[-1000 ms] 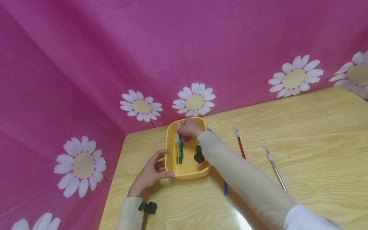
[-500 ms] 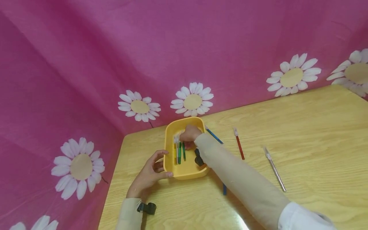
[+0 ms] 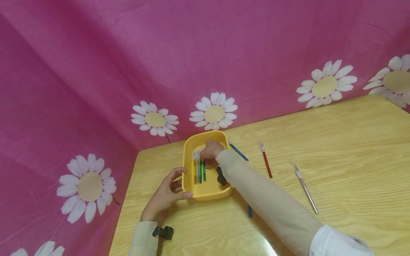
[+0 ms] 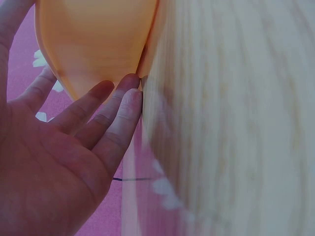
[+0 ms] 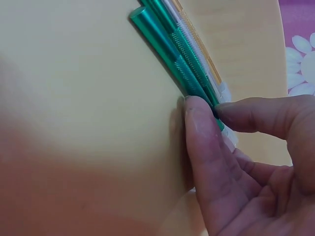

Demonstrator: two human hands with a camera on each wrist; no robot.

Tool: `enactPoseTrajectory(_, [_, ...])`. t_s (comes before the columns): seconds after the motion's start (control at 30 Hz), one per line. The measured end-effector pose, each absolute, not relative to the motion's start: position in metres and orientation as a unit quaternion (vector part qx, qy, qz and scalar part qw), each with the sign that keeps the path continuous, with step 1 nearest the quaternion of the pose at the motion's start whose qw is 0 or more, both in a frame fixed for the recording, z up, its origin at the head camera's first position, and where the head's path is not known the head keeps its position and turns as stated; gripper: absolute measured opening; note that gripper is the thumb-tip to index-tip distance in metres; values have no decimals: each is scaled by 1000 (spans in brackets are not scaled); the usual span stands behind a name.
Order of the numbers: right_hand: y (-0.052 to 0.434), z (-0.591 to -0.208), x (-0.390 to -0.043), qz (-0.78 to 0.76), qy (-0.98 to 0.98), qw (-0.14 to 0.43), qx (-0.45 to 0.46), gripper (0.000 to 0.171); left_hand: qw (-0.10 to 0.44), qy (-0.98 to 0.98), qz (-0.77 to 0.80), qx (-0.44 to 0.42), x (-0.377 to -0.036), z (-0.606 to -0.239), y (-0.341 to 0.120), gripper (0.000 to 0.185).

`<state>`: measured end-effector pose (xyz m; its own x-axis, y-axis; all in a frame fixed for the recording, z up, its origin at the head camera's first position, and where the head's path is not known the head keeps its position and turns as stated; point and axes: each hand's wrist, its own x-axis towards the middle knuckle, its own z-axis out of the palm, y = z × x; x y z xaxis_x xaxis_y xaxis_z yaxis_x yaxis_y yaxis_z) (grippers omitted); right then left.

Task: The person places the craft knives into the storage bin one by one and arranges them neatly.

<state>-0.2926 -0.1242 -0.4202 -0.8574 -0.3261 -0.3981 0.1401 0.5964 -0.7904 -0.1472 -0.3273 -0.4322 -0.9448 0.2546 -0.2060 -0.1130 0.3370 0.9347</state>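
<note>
Green pen [image 5: 183, 73] lies in the yellow tray [image 3: 192, 142] at centre frame, metallic and ribbed, beside other pens. At lower left, the left hand [image 3: 166, 195] rests straight fingers on the tray's wall. The right hand [image 3: 209, 151] pinches the green pen, its sleeve covering the tray's right side. Farther right lie a blue pen [image 3: 238, 152], red pen [image 3: 266, 163] and silver pen [image 3: 305, 190].

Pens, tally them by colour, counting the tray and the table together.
green pens: 2
yellow pen: 1
clear pen: 1
blue pen: 1
red pen: 1
silver pen: 1
Total: 7
</note>
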Motion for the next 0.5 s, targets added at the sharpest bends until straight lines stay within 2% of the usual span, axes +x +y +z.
enactPoseTrajectory(0.1, [-124, -420, -292, -445, 854, 264, -55, 37, 161, 802, 574, 34, -146, -432, -327, 75])
enactPoseTrajectory(0.37, [-122, -419, -291, -441, 854, 269, -62, 22, 159, 803, 572, 51, -146, -431, -327, 74])
enactPoseTrajectory(0.5, [-122, -418, -290, -438, 855, 270, -65, 20, 162, 802, 572, 52, -146, -430, -326, 74])
